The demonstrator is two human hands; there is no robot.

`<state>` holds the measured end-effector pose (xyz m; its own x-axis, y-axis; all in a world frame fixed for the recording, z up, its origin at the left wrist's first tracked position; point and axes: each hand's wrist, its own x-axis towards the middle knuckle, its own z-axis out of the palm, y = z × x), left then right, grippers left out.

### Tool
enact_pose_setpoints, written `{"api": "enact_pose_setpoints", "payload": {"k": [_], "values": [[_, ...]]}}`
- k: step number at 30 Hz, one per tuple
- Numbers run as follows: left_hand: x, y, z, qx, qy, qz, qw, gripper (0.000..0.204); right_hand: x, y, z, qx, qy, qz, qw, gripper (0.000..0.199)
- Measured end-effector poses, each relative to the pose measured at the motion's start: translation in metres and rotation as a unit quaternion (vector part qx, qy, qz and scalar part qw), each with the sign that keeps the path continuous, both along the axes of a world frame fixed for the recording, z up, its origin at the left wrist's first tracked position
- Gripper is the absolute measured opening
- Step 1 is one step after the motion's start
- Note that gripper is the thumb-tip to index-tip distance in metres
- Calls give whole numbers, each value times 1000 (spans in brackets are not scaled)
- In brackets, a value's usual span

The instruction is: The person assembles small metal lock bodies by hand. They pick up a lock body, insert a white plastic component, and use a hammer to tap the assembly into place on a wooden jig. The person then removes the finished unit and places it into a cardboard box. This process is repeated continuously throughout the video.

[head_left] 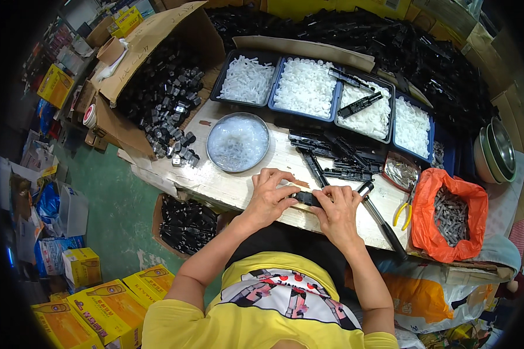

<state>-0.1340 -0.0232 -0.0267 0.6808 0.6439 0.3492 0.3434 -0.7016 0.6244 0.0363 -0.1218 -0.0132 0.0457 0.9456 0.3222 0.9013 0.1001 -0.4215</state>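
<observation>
My left hand (268, 199) and my right hand (337, 212) are closed on the two ends of a short black plastic part (306, 199) near the bench's front edge. Fingertips cover much of the part, so its exact kind is hidden. Beyond my hands lies a loose pile of long black plastic pieces (349, 157). A hammer (387, 227) with a black grip lies to the right of my right hand, its head close to my fingers. Past my left hand is a round metal tray (237, 169) holding small clear-white pieces.
Several dark bins (214, 93) of small white plastic parts line the back. At left, a cardboard box (112, 87) spills black blocks (177, 110). Yellow-handled pliers (409, 216) and a red bag (425, 215) of grey pieces are at right. Black parts (390, 41) heap up behind.
</observation>
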Motion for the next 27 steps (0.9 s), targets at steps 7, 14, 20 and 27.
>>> {"api": "enact_pose_setpoints", "payload": {"k": [7,14,20,27], "values": [[1,9,9,-29,46,-52,997,39,10,-6,5,2,47,-7,999,35],[18,3,7,74,22,-142,987,38,62,-42,-5,24,73,-156,985,25],[20,7,-6,143,11,-177,974,35,69,-59,-13,-6,-53,-203,978,27],[18,0,2,200,84,-174,960,43,74,-62,-23,-13,-71,-181,981,26]]}}
